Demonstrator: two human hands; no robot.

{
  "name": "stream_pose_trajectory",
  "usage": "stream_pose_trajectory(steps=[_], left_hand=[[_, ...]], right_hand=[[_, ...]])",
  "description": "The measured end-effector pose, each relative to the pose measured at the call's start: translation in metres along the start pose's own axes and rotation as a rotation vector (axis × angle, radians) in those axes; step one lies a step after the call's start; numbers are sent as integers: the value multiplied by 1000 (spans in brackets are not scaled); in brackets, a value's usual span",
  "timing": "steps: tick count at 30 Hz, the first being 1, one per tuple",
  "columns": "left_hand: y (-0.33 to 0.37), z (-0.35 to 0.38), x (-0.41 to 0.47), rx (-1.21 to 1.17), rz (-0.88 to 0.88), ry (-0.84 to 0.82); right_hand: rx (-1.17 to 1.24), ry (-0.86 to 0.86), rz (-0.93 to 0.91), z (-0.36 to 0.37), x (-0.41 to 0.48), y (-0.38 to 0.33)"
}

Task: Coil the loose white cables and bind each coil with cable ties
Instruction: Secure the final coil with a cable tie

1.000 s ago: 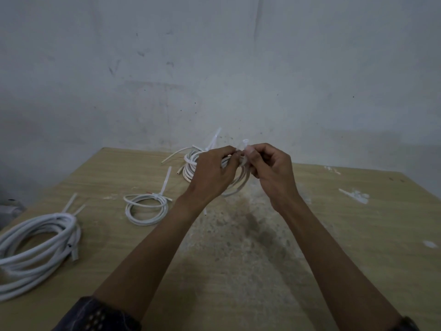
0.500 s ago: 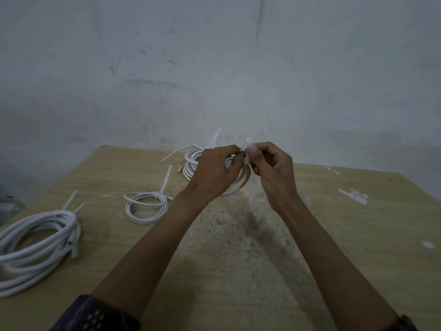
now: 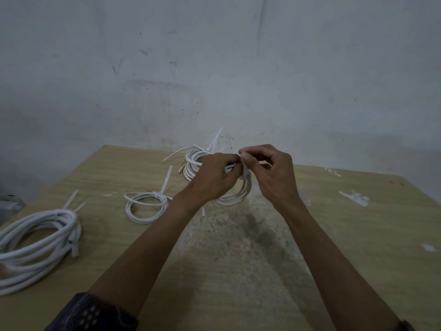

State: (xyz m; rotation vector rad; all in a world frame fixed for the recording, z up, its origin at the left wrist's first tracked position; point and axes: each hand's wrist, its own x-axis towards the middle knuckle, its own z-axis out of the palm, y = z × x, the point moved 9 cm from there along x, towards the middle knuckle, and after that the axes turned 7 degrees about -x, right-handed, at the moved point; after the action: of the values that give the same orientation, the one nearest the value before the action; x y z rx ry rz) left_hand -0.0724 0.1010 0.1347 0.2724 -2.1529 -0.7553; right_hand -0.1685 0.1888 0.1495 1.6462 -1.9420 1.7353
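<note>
Your left hand (image 3: 214, 177) grips the coil (image 3: 238, 195) just above the table (image 3: 358, 235), and your right hand (image 3: 267, 173) pinches the tie (image 3: 244, 170) at its top, hands almost touching. The left hand hides part of the far coil (image 3: 191, 167) behind it. Small coil (image 3: 146, 207) and big coil (image 3: 35, 244) lie left, both tied.

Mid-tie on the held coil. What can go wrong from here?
1. The right hand pinches the cable tie with fingertips only; if it slips before cinching, the held coil may spring open.
2. The left hand grips just one side of the coil, so the loops hanging below could fan out and the tie might miss some strands.
</note>
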Motion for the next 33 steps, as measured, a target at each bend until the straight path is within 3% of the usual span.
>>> stream_pose_trajectory(steps=[6, 15, 25, 33], left_hand=[[-2, 8, -3, -255, -120, -138], [7, 17, -12, -391, -181, -255], [11, 4, -3, -418, -208, -9], [16, 15, -7, -263, -129, -110]], right_hand=[[-236, 150, -232, -19, -1, -22], [-197, 129, -111, -23, 6, -5], [-418, 173, -261, -31, 8, -15], [-166, 331, 17, -58, 9, 5]])
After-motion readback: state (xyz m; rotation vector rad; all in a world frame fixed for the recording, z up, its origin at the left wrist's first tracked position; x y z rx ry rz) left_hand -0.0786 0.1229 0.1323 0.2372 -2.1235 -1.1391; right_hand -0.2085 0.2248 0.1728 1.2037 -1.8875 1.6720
